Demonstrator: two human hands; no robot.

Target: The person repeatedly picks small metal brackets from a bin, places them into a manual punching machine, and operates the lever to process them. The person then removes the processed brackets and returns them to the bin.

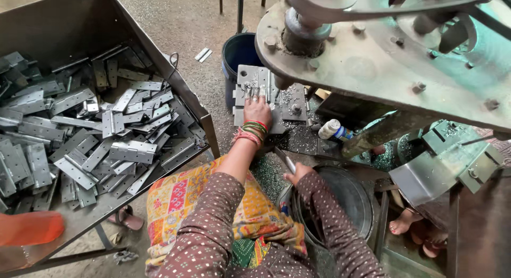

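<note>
Left hand [257, 111] flat on the press bed plate [250, 78], right hand [296, 174] gripping a metal rod [286, 161].

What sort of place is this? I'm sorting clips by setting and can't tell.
Likely a small metalworking shop that makes hinges. A big tray holds heaps of grey hinge plates, a heavy press machine looms overhead, and the left hand rests on the die block amid metal shavings.

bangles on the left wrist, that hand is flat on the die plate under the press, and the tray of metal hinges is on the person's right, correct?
Not quite. The head view shows the tray of metal hinges on the person's left, not the right. The rest holds: the left hand, with bangles at the wrist, lies flat on the die plate under the press.
</note>
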